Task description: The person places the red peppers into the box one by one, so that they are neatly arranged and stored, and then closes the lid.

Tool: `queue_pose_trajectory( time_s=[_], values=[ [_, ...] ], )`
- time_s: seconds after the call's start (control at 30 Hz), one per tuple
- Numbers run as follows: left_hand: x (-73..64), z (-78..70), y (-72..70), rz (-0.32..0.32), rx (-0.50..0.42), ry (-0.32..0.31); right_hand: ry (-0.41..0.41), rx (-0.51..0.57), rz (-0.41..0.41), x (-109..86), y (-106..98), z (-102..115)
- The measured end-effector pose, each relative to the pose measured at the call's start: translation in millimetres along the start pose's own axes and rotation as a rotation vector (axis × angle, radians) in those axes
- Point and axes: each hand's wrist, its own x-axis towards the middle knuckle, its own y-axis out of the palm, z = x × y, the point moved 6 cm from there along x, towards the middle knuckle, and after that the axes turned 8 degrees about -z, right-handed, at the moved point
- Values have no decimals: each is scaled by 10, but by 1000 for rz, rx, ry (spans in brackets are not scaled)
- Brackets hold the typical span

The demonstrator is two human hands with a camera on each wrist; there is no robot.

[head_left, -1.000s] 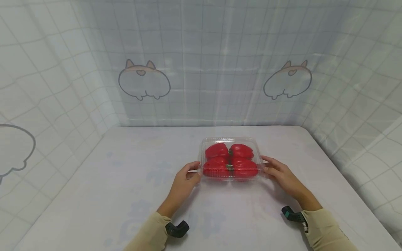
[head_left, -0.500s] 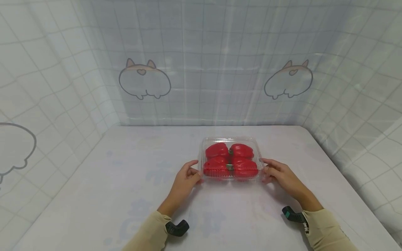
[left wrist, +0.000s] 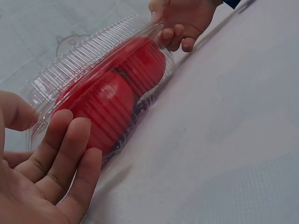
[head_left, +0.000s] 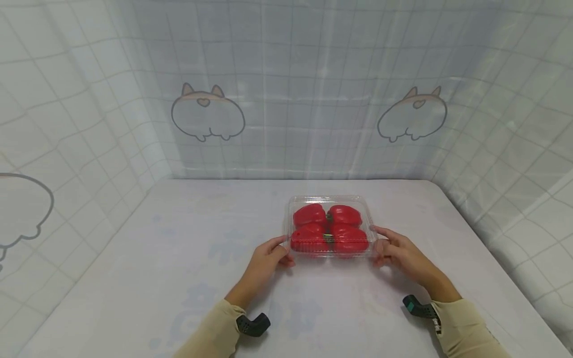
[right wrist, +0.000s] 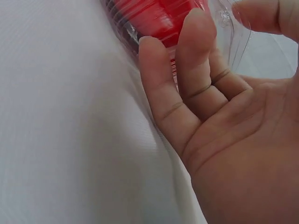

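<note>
A clear plastic clamshell container (head_left: 332,199) with its lid down sits on the white-covered table, right of the middle. Several red bell peppers (head_left: 349,240) with green stems lie inside it. At its front left corner my left hand (head_left: 264,261) holds the rim between thumb and index finger; the other fingers (left wrist: 77,140) bend in front of the ribbed wall. My right hand (head_left: 405,256) holds the front right corner likewise, its thumb (right wrist: 261,14) on the plastic edge and the other fingers (right wrist: 196,46) curled below. Parts of both index fingers are hidden in the wrist views.
The table (head_left: 179,258) is covered in pale, faintly printed cloth. A grid-patterned curtain (head_left: 309,99) with cartoon animal prints hangs behind and along both sides. Dark curved devices (head_left: 253,325) stick out from both sleeve cuffs.
The container stays in place. My left hand's fingers have shifted nearer the front corner, with several now spread in front of it. My right fingers have moved slightly forward and down at their corner.
</note>
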Motion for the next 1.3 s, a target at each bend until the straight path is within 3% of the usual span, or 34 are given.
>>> queue_pose_trajectory(
  time_s=[0.33, 0.57, 1.3],
  values=[
    [-2, -20, 15, 8, -23, -39, 68, 128, -19, 2, 65, 4],
    [-2, -25, 16, 2, -57, -61, 59, 192, -29, 18, 100, 2],
    [-14, -70, 32, -32, -147, -85, 119, 152, -74, 29, 111, -12]
  ],
)
